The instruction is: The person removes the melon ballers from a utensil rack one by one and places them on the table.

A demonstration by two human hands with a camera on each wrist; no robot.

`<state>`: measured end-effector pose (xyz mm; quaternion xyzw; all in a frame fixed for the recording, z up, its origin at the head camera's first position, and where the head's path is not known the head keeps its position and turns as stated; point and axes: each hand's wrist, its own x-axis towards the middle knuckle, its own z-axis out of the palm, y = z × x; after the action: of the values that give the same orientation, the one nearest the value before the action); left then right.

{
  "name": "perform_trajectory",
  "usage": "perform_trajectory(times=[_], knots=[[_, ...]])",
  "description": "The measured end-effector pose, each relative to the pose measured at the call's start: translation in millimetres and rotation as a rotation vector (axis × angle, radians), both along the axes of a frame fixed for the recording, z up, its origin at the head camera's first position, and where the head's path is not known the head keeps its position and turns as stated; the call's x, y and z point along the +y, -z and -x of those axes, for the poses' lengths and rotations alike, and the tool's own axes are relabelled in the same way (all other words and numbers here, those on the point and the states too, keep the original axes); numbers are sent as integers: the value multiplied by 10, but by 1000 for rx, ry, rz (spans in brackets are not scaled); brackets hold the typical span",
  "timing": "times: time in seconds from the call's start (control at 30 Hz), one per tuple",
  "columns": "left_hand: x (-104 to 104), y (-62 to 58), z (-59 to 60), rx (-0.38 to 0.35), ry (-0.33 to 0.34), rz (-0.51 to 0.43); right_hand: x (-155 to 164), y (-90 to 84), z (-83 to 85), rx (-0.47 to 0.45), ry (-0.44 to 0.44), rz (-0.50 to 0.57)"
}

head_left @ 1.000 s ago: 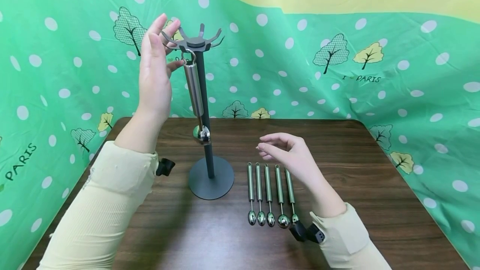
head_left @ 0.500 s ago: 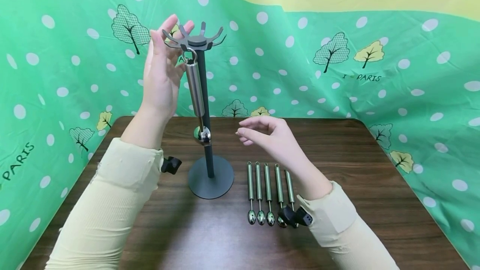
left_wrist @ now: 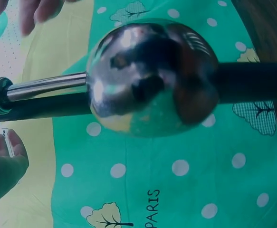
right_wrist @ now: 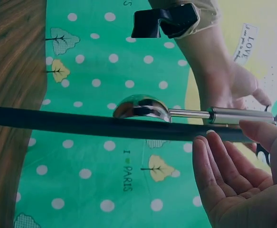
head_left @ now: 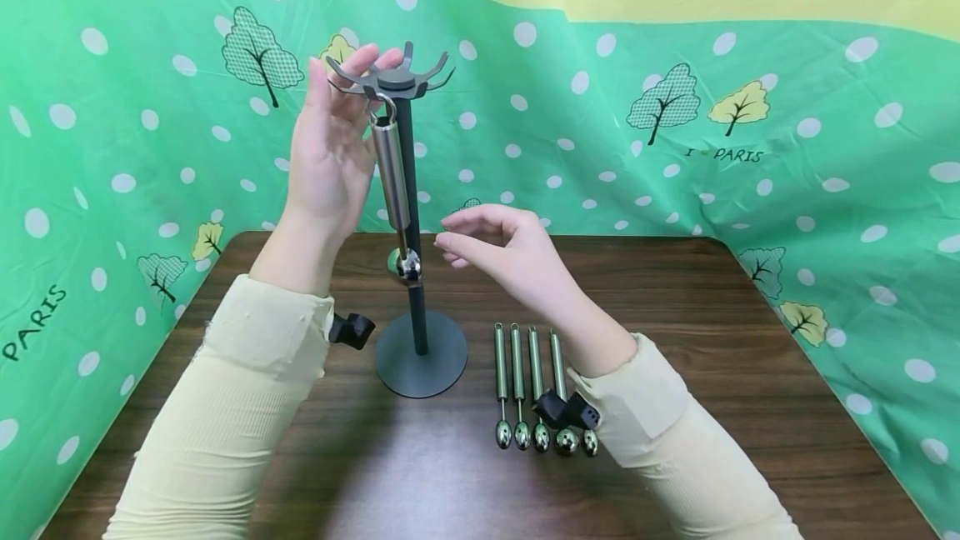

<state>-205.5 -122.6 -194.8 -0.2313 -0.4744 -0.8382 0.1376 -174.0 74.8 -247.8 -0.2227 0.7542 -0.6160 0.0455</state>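
A steel scoop (head_left: pixel 392 177) with a round bowl hangs by its ring from a hook of the dark grey stand (head_left: pixel 422 365). In the left wrist view its shiny bowl (left_wrist: pixel 152 76) looks large and close. Beside the stand's hooks my left hand (head_left: pixel 330 157) is raised, palm facing me, fingers extended behind them; whether they touch is unclear. My right hand (head_left: pixel 517 261) hovers right of the pole, loosely bent and holding nothing. The right wrist view shows its fingers (right_wrist: pixel 216 164) close by the pole, contact uncertain.
Several steel scoops (head_left: pixel 517 365) lie in a row on the dark wooden table (head_left: pixel 675 307), partly hidden by the right wrist's camera (head_left: pixel 566 411). Behind stands a green dotted cloth (head_left: pixel 555 132).
My right hand has moved up and left from above the row towards the pole. My left hand has shifted slightly right, its fingers now further behind the hooks. The scoop still hangs.
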Motion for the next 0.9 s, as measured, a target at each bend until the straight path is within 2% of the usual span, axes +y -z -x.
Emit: perform_trajectory(times=[0.2,0.43,0.5,0.7,0.9], knots=[[0,-12,2,-32,48,-75,-99,-44,18,29,-17,57],[-1,28,69,110,-81,48,-156,-51,35,71,20,49],[-7,38,85,129,-98,62,-171,-61,33,87,36,31],[-14,57,94,134,-153,89,-235,-100,22,129,49,-30],[-6,60,73,129,-221,110,-307,-131,32,148,72,-45]])
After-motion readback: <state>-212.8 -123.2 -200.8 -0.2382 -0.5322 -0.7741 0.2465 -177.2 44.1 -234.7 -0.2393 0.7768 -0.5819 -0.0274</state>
